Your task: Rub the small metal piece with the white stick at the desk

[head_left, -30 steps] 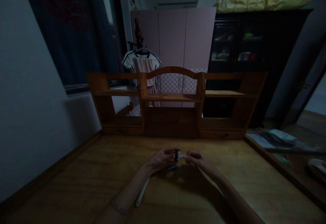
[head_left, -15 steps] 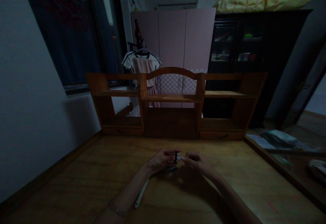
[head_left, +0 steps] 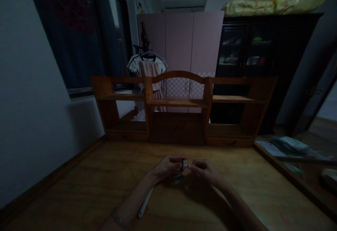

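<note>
My left hand [head_left: 168, 166] is closed round a small dark and silvery metal object [head_left: 184, 165], held a little above the wooden table [head_left: 105, 178]. On the object's right side, the pinched fingertips of my right hand [head_left: 204, 169] touch its pale end. A second small dark piece [head_left: 178, 177] shows just under my left fingers; whether it is joined to the held object I cannot tell. A slim white handle [head_left: 145, 204] lies on the table beside my left forearm, its upper end hidden behind the wrist.
Across the table's back stands a wooden shelf unit [head_left: 176, 102] with low drawers. A wall [head_left: 39, 119] borders the left side. Past the raised right edge lie papers and plastic packets [head_left: 289, 145]. Wardrobes stand farther back.
The view has tilted slightly, so the scene sits a little lower. Both hands keep nearly the same place and hold on the small object.
</note>
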`<control>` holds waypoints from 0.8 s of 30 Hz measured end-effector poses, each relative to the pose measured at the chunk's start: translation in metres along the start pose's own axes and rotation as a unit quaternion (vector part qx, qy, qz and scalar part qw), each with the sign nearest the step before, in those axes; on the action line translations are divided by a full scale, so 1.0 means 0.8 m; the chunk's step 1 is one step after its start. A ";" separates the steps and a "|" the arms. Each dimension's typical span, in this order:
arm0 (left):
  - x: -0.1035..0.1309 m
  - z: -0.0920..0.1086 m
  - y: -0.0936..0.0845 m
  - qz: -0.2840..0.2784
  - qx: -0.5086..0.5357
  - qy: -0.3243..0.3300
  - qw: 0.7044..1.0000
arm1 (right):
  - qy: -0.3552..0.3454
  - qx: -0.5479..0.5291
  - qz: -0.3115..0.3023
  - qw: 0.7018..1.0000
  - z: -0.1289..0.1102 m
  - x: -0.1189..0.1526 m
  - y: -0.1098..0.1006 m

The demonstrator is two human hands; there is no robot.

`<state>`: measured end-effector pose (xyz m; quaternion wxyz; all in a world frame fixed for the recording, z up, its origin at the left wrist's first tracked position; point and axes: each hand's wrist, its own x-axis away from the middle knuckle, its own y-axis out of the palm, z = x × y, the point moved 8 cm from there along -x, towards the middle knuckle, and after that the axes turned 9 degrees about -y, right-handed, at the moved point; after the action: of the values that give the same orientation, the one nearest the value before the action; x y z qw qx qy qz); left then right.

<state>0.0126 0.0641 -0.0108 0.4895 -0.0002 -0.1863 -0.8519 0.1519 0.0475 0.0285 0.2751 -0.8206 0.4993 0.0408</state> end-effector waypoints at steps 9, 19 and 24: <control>-0.004 0.001 -0.002 0.013 -0.051 -0.002 0.999 | 0.006 -0.003 -0.020 1.000 0.000 0.002 0.002; -0.004 0.005 0.004 0.006 -0.068 0.010 0.998 | -0.014 0.043 -0.004 0.999 0.009 0.000 -0.006; 0.002 0.008 0.010 -0.013 -0.038 0.009 0.999 | 0.020 0.036 0.002 0.999 0.016 0.001 -0.008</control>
<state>0.0172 0.0616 -0.0021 0.4798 -0.0082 -0.1494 -0.8645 0.1604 0.0555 0.0200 0.2947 -0.8099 0.5071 0.0070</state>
